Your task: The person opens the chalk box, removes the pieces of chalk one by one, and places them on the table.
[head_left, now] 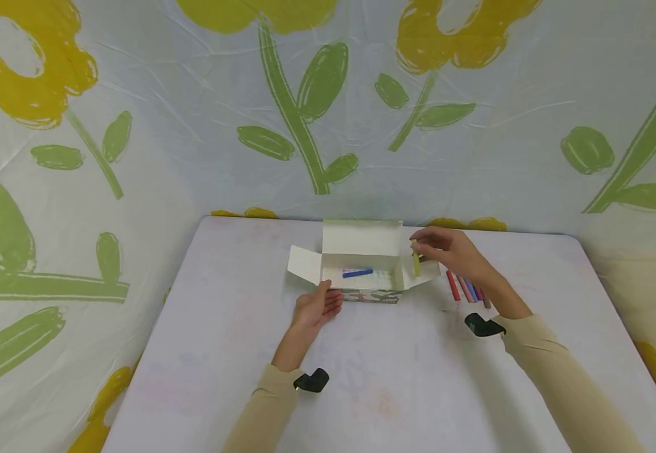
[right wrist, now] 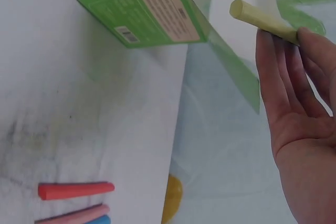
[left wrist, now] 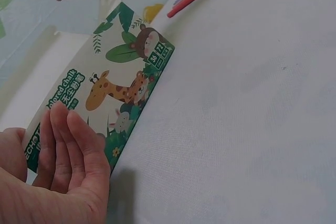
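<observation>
A printed colored chalk box (head_left: pixel 370 296) stands on the table with its flaps spread. Inside it, a blue chalk stick (head_left: pixel 357 273) lies among paler sticks. My left hand (head_left: pixel 312 308) is at the box's front left corner, its fingers (left wrist: pixel 79 145) nearly straight along the printed front and its thumb by the top edge. Exactly how it touches the box I cannot tell. Above the right flap, my right hand (head_left: pixel 447 248) pinches a yellow-green chalk stick (right wrist: pixel 265 22) between thumb and fingertips.
Right of the box lies a group of loose chalk sticks, with a red stick (head_left: pixel 453 286) at its left end. The white table (head_left: pixel 237 302) ends at a flower-printed cloth (head_left: pixel 203 126) behind.
</observation>
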Available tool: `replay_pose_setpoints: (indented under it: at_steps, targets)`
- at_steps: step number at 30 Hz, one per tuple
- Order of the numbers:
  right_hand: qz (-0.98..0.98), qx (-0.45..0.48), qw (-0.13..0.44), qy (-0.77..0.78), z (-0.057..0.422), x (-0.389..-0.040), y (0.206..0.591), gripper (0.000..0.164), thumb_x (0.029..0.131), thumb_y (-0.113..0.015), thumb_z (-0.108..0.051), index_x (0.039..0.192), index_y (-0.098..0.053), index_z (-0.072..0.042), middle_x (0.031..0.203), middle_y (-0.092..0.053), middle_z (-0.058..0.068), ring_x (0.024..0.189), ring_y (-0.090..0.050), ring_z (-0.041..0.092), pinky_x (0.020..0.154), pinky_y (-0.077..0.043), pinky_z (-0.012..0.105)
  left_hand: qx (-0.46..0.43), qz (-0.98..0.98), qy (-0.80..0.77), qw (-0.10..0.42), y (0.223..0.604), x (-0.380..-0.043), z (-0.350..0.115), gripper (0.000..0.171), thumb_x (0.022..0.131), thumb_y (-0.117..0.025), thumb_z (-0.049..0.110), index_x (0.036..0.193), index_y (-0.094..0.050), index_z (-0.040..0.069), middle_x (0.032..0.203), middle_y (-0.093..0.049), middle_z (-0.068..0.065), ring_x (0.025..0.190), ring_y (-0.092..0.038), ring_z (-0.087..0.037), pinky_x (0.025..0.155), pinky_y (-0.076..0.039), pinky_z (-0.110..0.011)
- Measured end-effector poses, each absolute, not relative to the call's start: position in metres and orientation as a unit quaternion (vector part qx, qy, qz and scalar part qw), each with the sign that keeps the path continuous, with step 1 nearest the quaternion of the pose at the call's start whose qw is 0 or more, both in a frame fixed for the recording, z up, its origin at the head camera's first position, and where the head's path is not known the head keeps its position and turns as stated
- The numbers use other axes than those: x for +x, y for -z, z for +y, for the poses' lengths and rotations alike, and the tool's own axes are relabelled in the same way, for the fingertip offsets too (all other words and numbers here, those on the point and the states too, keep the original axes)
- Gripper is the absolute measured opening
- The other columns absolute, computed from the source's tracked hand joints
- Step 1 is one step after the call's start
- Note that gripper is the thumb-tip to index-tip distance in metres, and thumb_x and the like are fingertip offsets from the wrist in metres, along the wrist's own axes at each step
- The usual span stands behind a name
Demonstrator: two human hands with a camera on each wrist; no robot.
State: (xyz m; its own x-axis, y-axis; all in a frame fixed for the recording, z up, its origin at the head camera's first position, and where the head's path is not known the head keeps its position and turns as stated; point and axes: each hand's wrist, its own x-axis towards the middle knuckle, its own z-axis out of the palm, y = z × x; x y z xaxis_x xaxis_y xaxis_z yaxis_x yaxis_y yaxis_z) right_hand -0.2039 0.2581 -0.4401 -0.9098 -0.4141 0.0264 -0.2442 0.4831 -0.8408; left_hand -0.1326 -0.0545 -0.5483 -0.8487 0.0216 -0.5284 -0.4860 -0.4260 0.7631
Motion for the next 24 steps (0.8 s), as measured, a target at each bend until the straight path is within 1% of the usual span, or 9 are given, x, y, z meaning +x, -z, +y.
replay_pose_setpoints:
  at_steps: [3,6,8,10,15,20,22,24]
  targets:
    - [0.848,-0.178,0.092,0.49,0.269,-0.201,0.437,0.034,0.103,-0.065,-0.019,0.131,-0.063,0.001,0.122,-0.067,0.02,0.101,-0.069,0.013,0.085,-0.059,0.022,-0.228,0.513,-0.813,0.156,0.548,-0.133,-0.054,0.036,0.102,-0.063,0.028,0.101,-0.069,-0.008,0.088,-0.073,-0.011,0.078,-0.071,-0.013,0.076,-0.061,-0.025]
    - [0.84,-0.169,0.093,0.506,0.28,-0.199,0.437,0.035,0.104,-0.064,-0.019,0.132,-0.062,0.002,0.122,-0.065,0.026,0.099,-0.071,0.013,0.084,-0.06,0.023,-0.225,0.515,-0.813,0.153,0.548,-0.133,-0.054,0.036,0.102,-0.064,0.028,0.1,-0.069,-0.007,0.088,-0.073,-0.01,0.077,-0.07,-0.013,0.075,-0.061,-0.025]
    - [0.839,-0.164,0.091,0.511,0.288,-0.198,0.437,0.035,0.104,-0.064,-0.019,0.131,-0.061,0.002,0.121,-0.065,0.026,0.099,-0.072,0.013,0.084,-0.06,0.024,-0.221,0.515,-0.814,0.153,0.549,-0.133,-0.054,0.036,0.102,-0.063,0.028,0.1,-0.069,-0.007,0.088,-0.073,-0.01,0.077,-0.07,-0.013,0.075,-0.061,-0.025]
    - [0.839,-0.16,0.088,0.513,0.295,-0.196,0.438,0.035,0.104,-0.064,-0.019,0.131,-0.061,0.002,0.12,-0.067,0.023,0.098,-0.072,0.012,0.083,-0.06,0.023,-0.219,0.515,-0.814,0.154,0.549,-0.133,-0.055,0.036,0.102,-0.063,0.028,0.1,-0.069,-0.007,0.088,-0.072,-0.01,0.077,-0.07,-0.013,0.075,-0.061,-0.024]
    - [0.842,-0.147,0.08,0.513,0.314,-0.192,0.444,0.033,0.104,-0.064,-0.018,0.13,-0.061,0.003,0.115,-0.071,0.009,0.097,-0.072,0.01,0.082,-0.06,0.022,-0.221,0.515,-0.814,0.156,0.55,-0.133,-0.055,0.034,0.102,-0.063,0.028,0.099,-0.069,-0.006,0.088,-0.072,-0.01,0.078,-0.07,-0.013,0.075,-0.061,-0.024]
    - [0.847,-0.118,0.07,0.513,0.333,-0.185,0.451,0.032,0.104,-0.064,-0.017,0.13,-0.062,0.002,0.113,-0.072,0.006,0.096,-0.071,0.01,0.082,-0.06,0.023,-0.219,0.512,-0.816,0.153,0.552,-0.134,-0.055,0.035,0.102,-0.064,0.028,0.098,-0.07,-0.006,0.087,-0.073,-0.01,0.077,-0.071,-0.014,0.075,-0.061,-0.025]
    - [0.848,-0.103,0.069,0.514,0.34,-0.182,0.455,0.033,0.104,-0.064,-0.018,0.13,-0.061,0.002,0.112,-0.072,0.003,0.095,-0.071,0.01,0.082,-0.06,0.023,-0.219,0.512,-0.816,0.154,0.552,-0.134,-0.055,0.036,0.102,-0.065,0.029,0.099,-0.07,-0.006,0.088,-0.073,-0.01,0.078,-0.071,-0.014,0.075,-0.061,-0.025]
    - [0.85,-0.093,0.069,0.514,0.347,-0.179,0.459,0.034,0.104,-0.063,-0.019,0.131,-0.061,0.001,0.111,-0.072,-0.003,0.095,-0.071,0.009,0.081,-0.06,0.022,-0.22,0.515,-0.814,0.156,0.552,-0.135,-0.055,0.036,0.102,-0.065,0.029,0.101,-0.069,-0.007,0.089,-0.072,-0.01,0.078,-0.071,-0.014,0.076,-0.061,-0.025]
